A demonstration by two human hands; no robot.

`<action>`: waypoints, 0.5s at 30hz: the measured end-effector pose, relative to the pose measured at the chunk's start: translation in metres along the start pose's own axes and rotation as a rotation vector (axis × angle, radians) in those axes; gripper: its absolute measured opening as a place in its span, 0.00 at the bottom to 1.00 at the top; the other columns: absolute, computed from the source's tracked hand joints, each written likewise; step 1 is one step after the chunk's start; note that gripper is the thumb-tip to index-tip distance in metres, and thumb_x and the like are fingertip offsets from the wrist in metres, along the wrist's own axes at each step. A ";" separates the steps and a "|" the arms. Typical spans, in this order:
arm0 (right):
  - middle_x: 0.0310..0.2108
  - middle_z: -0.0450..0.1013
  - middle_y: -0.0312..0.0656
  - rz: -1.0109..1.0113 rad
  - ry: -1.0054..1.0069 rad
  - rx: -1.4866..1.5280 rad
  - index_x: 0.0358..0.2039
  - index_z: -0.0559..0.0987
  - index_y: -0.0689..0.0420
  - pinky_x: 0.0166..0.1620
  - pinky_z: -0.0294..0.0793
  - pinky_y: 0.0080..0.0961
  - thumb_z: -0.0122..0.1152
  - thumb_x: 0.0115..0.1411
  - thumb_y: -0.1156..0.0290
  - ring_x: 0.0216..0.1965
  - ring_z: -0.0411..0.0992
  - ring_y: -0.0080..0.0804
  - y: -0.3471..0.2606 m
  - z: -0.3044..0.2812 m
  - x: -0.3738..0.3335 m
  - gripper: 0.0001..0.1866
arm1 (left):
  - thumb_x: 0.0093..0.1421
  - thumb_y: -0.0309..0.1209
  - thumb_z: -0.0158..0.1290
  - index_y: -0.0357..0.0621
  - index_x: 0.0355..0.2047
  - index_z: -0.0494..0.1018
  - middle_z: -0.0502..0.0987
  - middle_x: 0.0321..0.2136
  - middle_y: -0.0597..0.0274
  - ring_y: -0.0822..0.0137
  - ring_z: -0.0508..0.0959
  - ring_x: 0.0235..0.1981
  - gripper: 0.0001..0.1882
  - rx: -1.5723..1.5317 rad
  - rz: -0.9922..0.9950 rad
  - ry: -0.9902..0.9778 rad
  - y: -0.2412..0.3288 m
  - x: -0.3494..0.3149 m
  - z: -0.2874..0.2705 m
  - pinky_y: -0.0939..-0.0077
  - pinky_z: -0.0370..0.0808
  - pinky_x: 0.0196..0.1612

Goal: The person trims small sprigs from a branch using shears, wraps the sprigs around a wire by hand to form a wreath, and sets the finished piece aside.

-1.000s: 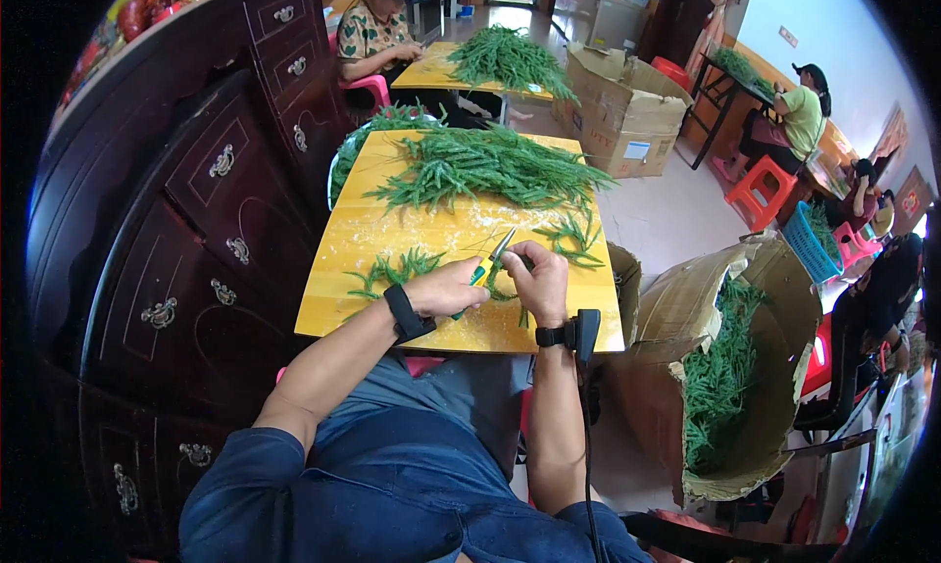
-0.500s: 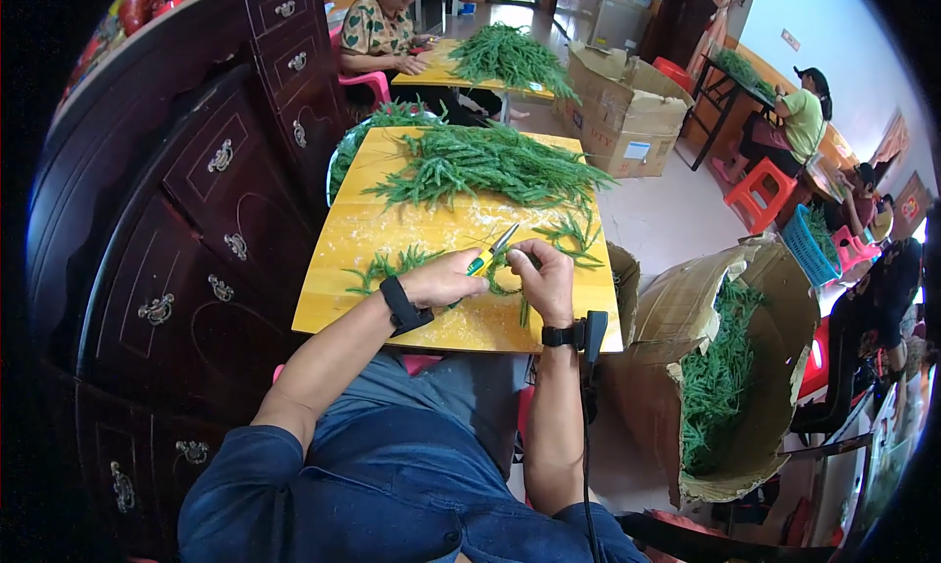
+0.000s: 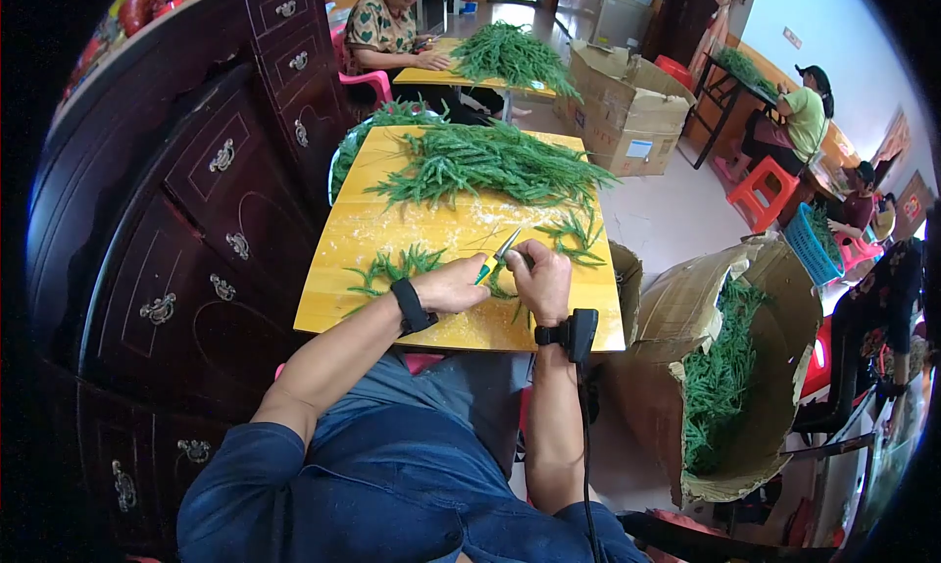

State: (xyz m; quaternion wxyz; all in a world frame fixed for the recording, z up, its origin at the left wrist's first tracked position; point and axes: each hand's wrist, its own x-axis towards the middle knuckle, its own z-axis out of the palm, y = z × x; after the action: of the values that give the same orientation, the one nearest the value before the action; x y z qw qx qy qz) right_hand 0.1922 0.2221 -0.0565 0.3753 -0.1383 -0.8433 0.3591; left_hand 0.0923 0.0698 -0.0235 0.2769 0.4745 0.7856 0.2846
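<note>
My left hand (image 3: 453, 287) is closed round a pointed metal tool (image 3: 507, 244) with yellow-and-green handles; whether it is pliers or snips I cannot tell. Its tip reaches up beside my right hand (image 3: 542, 279), whose fingers are pinched on a thin green sprig (image 3: 498, 287) partly hidden between the hands. Both hands are over the near part of a yellow table (image 3: 338, 269). Small loose sprigs lie to the left of my left hand (image 3: 397, 265) and beyond my right hand (image 3: 573, 238). Across the table's far half spreads a large heap of green stems (image 3: 490, 161).
Pale scraps (image 3: 392, 232) litter the tabletop. Close on my right stands an open carton (image 3: 657, 318) holding greenery; another carton (image 3: 627, 112) is farther back. Dark wooden drawers (image 3: 186, 240) flank my left. A co-worker (image 3: 387, 34) sits at the table beyond, others farther right.
The tool's tip has turned more upright and sits closer to my right fingers. My right hand has rolled slightly at the wrist and come a little lower.
</note>
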 end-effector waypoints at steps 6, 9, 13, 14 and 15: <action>0.19 0.77 0.44 0.066 0.010 0.030 0.26 0.80 0.61 0.27 0.74 0.25 0.63 0.55 0.69 0.21 0.77 0.32 0.008 -0.001 0.001 0.08 | 0.59 0.28 0.50 0.38 0.49 0.63 0.71 0.21 0.63 0.73 0.70 0.16 0.18 -0.203 -0.014 -0.059 -0.009 0.012 0.010 0.77 0.69 0.20; 0.19 0.77 0.44 0.074 0.018 -0.003 0.26 0.80 0.61 0.28 0.74 0.26 0.63 0.56 0.69 0.21 0.77 0.33 0.011 0.001 0.001 0.09 | 0.60 0.28 0.49 0.39 0.48 0.63 0.71 0.20 0.64 0.74 0.70 0.16 0.16 -0.380 -0.049 -0.055 -0.010 0.016 0.014 0.77 0.69 0.20; 0.19 0.77 0.44 0.084 0.015 -0.078 0.26 0.81 0.61 0.29 0.75 0.27 0.63 0.55 0.68 0.21 0.77 0.34 0.016 0.001 0.002 0.09 | 0.61 0.26 0.48 0.39 0.46 0.64 0.71 0.19 0.65 0.74 0.70 0.17 0.13 -0.276 -0.034 -0.012 -0.007 0.021 0.016 0.77 0.69 0.19; 0.19 0.77 0.44 0.089 0.013 -0.107 0.26 0.81 0.61 0.29 0.75 0.28 0.63 0.55 0.68 0.21 0.77 0.35 0.019 0.000 0.002 0.09 | 0.61 0.26 0.48 0.39 0.44 0.64 0.71 0.19 0.65 0.74 0.71 0.17 0.12 -0.272 -0.051 -0.018 -0.004 0.021 0.016 0.77 0.69 0.19; 0.19 0.77 0.44 0.093 0.018 -0.109 0.26 0.81 0.61 0.29 0.75 0.28 0.63 0.55 0.68 0.21 0.77 0.35 0.021 0.000 0.002 0.09 | 0.60 0.25 0.48 0.39 0.43 0.65 0.71 0.19 0.66 0.75 0.71 0.17 0.11 -0.267 -0.066 -0.023 -0.002 0.020 0.015 0.78 0.69 0.20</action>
State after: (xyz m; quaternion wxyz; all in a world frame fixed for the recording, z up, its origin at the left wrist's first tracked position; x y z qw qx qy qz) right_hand 0.1905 0.2376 -0.0700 0.3576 -0.2006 -0.8509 0.3283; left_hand 0.0937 0.0903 -0.0381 0.3561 0.4104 0.7527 0.3718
